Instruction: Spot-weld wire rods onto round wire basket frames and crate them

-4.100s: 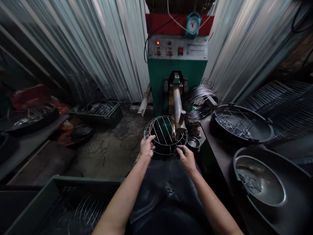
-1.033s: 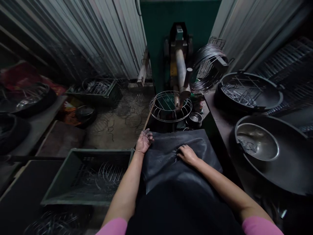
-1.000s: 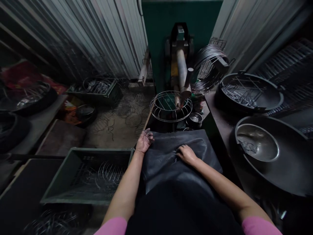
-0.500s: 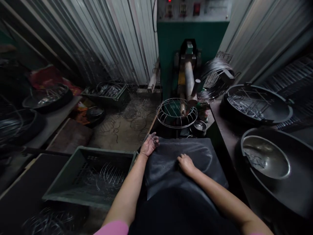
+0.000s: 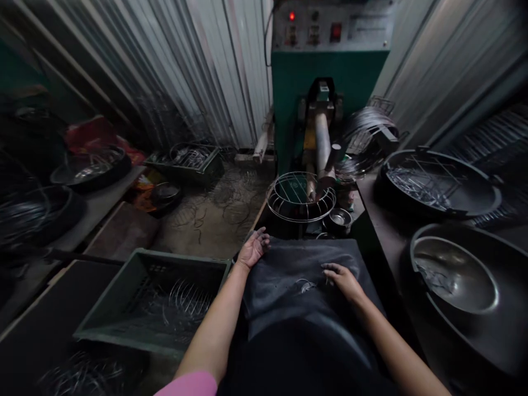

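My left hand [image 5: 253, 248] is at the left edge of a dark sheet [image 5: 284, 264] over my lap, palm turned up. Its fingers are loosely bent and apart, with nothing visible in them. Over the right part of the sheet is my right hand [image 5: 344, 280], its fingertips drawn towards the thumb. Something small seems to be between them, too blurred to name. A little heap of thin bent metal pieces [image 5: 305, 286] lies on the sheet to its left. Beyond both hands, a round wire basket [image 5: 302, 219] rests under the arm of a green machine [image 5: 324, 137].
To the left stands a green crate [image 5: 136, 302] holding curved wires. At right are a large black pan [image 5: 511, 308] with a metal bowl [image 5: 457, 269] in it, and another pan [image 5: 487, 203] holding metal rods. A small metal dish [image 5: 339, 218] sits beside the wire basket.
My right hand has moved right, off the small metal pieces, which now show on the sheet. Its fingers have straightened somewhat. My left hand has hardly moved. The view has tilted up slightly.
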Demonstrator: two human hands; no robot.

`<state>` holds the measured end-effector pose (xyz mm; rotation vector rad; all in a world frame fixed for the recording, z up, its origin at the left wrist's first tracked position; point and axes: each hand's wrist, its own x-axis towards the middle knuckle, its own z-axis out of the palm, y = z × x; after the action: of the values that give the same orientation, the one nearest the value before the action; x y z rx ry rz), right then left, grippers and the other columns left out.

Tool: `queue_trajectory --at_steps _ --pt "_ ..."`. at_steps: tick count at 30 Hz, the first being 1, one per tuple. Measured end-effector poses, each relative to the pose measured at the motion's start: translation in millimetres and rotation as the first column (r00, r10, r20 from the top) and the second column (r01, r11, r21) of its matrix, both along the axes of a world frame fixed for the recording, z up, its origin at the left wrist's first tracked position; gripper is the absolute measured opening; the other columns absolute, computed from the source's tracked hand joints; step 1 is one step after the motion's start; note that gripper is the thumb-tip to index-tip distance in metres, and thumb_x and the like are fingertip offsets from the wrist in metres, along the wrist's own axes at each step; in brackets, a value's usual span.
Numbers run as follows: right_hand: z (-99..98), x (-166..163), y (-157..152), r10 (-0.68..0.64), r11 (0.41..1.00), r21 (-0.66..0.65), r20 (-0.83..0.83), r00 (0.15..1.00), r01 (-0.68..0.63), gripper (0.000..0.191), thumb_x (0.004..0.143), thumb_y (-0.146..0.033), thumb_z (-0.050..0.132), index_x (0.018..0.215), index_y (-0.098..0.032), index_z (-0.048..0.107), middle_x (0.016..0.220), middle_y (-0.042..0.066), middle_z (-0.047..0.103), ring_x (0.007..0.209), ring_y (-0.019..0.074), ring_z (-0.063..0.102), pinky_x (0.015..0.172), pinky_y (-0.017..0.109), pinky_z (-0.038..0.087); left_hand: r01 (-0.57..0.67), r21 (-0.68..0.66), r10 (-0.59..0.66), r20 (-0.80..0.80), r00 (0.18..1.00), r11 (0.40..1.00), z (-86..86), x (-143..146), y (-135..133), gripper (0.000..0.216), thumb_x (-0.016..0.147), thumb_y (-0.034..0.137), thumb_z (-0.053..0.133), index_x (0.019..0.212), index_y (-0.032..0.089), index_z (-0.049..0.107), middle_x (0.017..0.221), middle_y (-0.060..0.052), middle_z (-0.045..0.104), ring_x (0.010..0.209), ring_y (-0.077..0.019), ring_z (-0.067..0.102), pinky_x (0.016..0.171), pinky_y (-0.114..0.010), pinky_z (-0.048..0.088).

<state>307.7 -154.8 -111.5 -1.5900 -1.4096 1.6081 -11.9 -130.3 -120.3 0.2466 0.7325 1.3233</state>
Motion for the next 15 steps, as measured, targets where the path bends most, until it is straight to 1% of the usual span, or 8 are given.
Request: queue_trajectory --at_steps 3,6,8,10,12,13,14,15 --pt "2.6 10.9 -6.0 -0.126 0.990 -0.063 -0.054 0.991 0.123 0.036 0.065 -0.038 0.061 0.091 -0.014 0.063 0.045 -0.008 0.048 0.040 0.0082 0.042 0.041 0.019 0.031 0.000 -0.016 -0.001 -0.011 1.000 1.000 0.0 0.5 0.6 0.026 0.088 0.030 0.046 0.109 0.017 0.056 0.086 -0.005 0.063 0.068 -0.0128 0.061 0.065 -0.029 0.052" --pt "7.6 17.8 -11.0 -0.180 0.982 -0.065 -0.053 0.982 0.176 0.034 0.066 -0.041 0.060 0.087 -0.014 0.062 0.044 -0.007 0.049 0.037 0.0078 0.041 0.038 0.019 0.029 0.003 -0.013 -0.003 -0.008 1.000 1.000 -0.6 1.2 0.2 0.027 0.089 0.030 0.045 0.109 0.017 0.056 0.086 -0.005 0.063 0.068 -0.0131 0.061 0.065 -0.030 0.053" --pt "12.3 22.9 -13.6 -0.197 0.980 0.013 -0.003 0.980 0.197 0.034 0.070 -0.043 0.058 0.087 -0.014 0.062 0.044 -0.005 0.051 0.036 0.0094 0.044 0.037 0.020 0.031 0.002 0.002 -0.002 -0.007 1.000 1.000 -1.0 1.2 -0.5 0.026 0.089 0.029 0.043 0.108 0.016 0.056 0.085 -0.005 0.063 0.068 -0.0132 0.061 0.065 -0.030 0.053" --pt "15.8 28.7 -15.9 -0.216 0.958 0.209 0.084 0.973 0.195 0.031 0.073 -0.042 0.056 0.088 -0.016 0.062 0.051 -0.001 0.058 0.042 0.0131 0.052 0.043 0.024 0.039 -0.002 0.012 0.002 -0.013 1.000 1.000 -1.4 1.3 -1.4 0.025 0.089 0.028 0.043 0.107 0.016 0.057 0.085 -0.005 0.063 0.069 -0.0130 0.061 0.065 -0.030 0.053" --pt "16.1 33.7 -17.9 -0.198 0.900 0.424 0.202 0.959 0.097 0.025 0.076 -0.038 0.053 0.089 -0.018 0.064 0.069 0.005 0.067 0.061 0.0185 0.062 0.059 0.030 0.048 -0.008 0.011 0.008 -0.022 1.000 1.000 -1.3 1.5 -2.0 0.025 0.089 0.028 0.044 0.107 0.016 0.057 0.085 -0.005 0.063 0.068 -0.0126 0.061 0.065 -0.029 0.053" --pt "15.1 35.1 -18.7 -0.163 0.876 0.483 0.274 0.948 0.011 0.022 0.077 -0.034 0.052 0.089 -0.019 0.064 0.080 0.007 0.069 0.072 0.0207 0.065 0.068 0.032 0.049 -0.012 0.009 0.012 -0.024 1.000 1.000 -1.1 1.7 -2.2 0.025 0.089 0.028 0.045 0.107 0.016 0.057 0.085 -0.005 0.063 0.068 -0.0125 0.061 0.065 -0.029 0.053" --pt "13.6 35.6 -19.5 -0.108 0.864 0.496 0.352 0.930 -0.088 0.020 0.078 -0.030 0.051 0.088 -0.020 0.065 0.088 0.008 0.070 0.081 0.0221 0.065 0.074 0.033 0.049 -0.015 0.007 0.015 -0.024 1.000 1.000 -0.8 2.0 -2.3 0.025 0.088 0.028 0.045 0.107 0.016 0.057 0.085 -0.005 0.063 0.068 -0.0125 0.061 0.065 -0.029 0.053" --pt "12.1 35.0 -20.1 -0.038 0.864 0.468 0.432 0.901 -0.188 0.019 0.078 -0.026 0.050 0.088 -0.020 0.065 0.092 0.009 0.070 0.086 0.0227 0.065 0.078 0.033 0.048 -0.017 0.006 0.017 -0.022 1.000 1.000 -0.5 2.3 -2.2 0.026 0.088 0.029 0.046 0.108 0.017 0.056 0.085 -0.005 0.063 0.068 -0.0126 0.061 0.065 -0.029 0.053"
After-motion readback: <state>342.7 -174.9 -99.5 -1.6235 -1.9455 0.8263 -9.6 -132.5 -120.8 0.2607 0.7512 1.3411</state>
